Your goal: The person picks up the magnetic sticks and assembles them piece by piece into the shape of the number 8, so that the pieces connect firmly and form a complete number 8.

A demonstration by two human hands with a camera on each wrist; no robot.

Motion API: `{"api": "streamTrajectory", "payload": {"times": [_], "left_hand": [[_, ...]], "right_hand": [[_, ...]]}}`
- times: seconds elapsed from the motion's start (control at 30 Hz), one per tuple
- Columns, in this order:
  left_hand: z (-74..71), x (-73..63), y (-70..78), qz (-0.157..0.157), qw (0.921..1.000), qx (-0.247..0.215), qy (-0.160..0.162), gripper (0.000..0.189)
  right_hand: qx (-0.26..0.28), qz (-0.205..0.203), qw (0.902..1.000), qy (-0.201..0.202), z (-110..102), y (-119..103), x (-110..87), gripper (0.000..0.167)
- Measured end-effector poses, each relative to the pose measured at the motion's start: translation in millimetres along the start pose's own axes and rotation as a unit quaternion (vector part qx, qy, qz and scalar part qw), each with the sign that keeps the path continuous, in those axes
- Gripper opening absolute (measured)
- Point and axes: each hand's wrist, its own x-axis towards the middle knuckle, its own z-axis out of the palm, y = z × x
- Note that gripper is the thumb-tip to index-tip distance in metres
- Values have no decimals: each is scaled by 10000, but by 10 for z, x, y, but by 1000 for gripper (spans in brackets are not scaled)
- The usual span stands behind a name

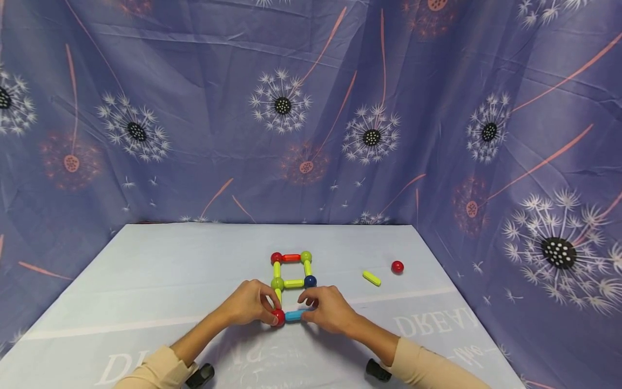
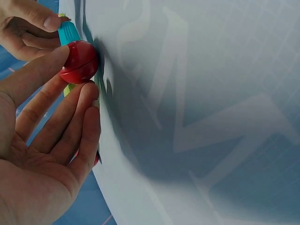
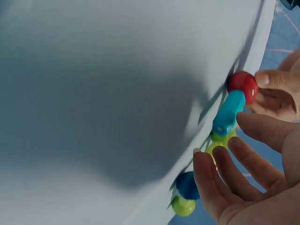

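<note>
My left hand (image 1: pixel 248 305) pinches a glossy red ball (image 2: pixel 80 62) between thumb and fingers. A light-blue rod (image 3: pixel 228 112) extends rightward from that ball. My right hand (image 1: pixel 331 309) has its thumb at the rod's outer end, while its other fingers are bent loosely and stand apart from it. A yellow-green rod (image 1: pixel 278 295) runs from the held ball to a green ball (image 1: pixel 277 283). Beyond lies a square of balls and rods, with a dark-blue ball (image 1: pixel 310 281), a yellow-green ball (image 1: pixel 305 256), another red ball (image 1: pixel 276 257) and a red rod (image 1: pixel 291 257).
On the right side of the white-clothed table (image 1: pixel 170 259) lie a loose yellow-green rod (image 1: pixel 371 278) and a loose red ball (image 1: pixel 397 267). A purple dandelion-print curtain (image 1: pixel 218 108) hangs behind the table and along its sides.
</note>
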Motion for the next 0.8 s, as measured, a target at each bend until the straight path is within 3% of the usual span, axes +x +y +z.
{"api": "streamTrajectory", "payload": {"times": [0.23, 0.8], "left_hand": [[-9, -12, 7, -14, 10000, 28, -22, 21], [-2, 1, -11, -142, 9998, -119, -54, 21]], "right_hand": [[-11, 298, 9993, 212, -187, 64, -19, 29], [-308, 1079, 9796, 1668, -690, 565, -105, 33]]}}
